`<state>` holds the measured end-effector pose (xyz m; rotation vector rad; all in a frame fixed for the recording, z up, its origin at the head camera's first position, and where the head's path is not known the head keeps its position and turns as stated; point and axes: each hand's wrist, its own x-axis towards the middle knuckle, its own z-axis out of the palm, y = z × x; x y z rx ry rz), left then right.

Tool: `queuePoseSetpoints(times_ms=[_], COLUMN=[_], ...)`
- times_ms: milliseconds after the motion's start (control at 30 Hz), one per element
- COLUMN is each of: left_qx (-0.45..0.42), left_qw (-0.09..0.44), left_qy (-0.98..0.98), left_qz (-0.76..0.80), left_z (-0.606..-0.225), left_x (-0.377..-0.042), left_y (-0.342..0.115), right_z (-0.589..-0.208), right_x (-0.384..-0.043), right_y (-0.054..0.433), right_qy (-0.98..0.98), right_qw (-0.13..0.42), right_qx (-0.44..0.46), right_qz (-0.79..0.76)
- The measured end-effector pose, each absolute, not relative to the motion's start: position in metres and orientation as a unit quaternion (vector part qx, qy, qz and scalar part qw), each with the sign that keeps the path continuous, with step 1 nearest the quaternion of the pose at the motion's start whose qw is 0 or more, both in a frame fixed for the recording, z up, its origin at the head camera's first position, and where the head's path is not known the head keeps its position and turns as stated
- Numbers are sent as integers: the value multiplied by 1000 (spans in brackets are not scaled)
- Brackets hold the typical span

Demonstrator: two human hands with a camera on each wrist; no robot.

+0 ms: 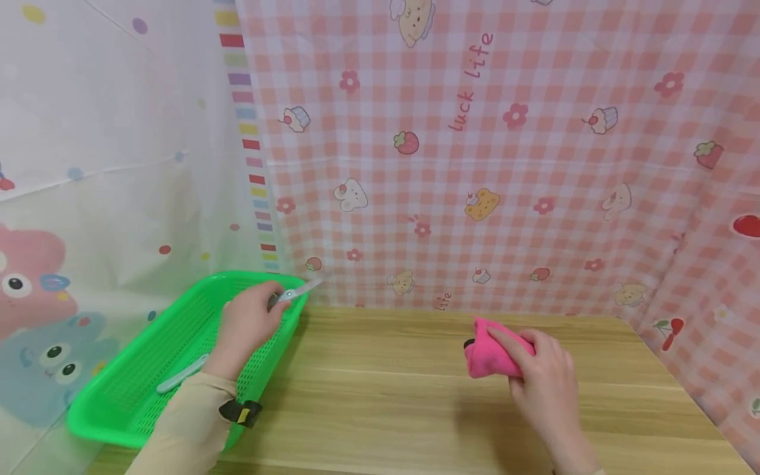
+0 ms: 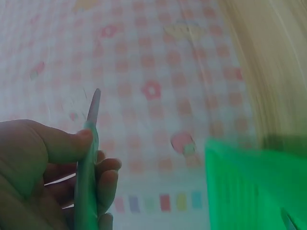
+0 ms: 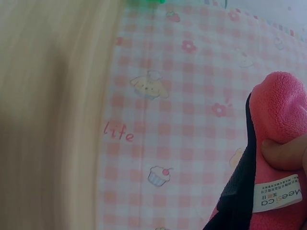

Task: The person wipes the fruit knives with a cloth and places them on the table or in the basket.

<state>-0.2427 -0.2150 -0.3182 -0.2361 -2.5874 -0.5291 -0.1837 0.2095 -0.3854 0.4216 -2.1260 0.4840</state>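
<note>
My left hand [image 1: 249, 323] grips a small knife with a pale handle [image 1: 285, 295], raised over the right side of a green plastic basket [image 1: 107, 412]. Its narrow blade [image 2: 94, 108] points away from my fingers, and the thumb presses along the handle in the left wrist view. To the right, my right hand [image 1: 549, 386] holds a folded pink cloth [image 1: 495, 355] above the wooden table. That fluffy cloth has a black edge [image 3: 247, 177] and a white label [image 3: 277, 194]. Inside the basket lies another slim, pale-handled thing [image 1: 181, 375], partly behind my left forearm.
The wooden table [image 1: 380, 402] runs back to a pink checked curtain [image 1: 439, 171]. A white patterned sheet [image 1: 119, 132] hangs on the left, right behind the basket. More checked curtain [image 1: 712, 277] borders the table's right edge.
</note>
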Motion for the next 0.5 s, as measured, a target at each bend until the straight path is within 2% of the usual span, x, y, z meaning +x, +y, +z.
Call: queuePoseSetpoints(times_ms=[500], left_qx=[-1], left_qw=[90], left_qy=[-970], left_qz=[-224], left_z=[-337], left_x=[-254], left_y=[-290], right_z=[-395], right_x=[-176], right_y=[244], right_qy=[-871], right_qw=[431], right_qx=[176], right_qz=[156])
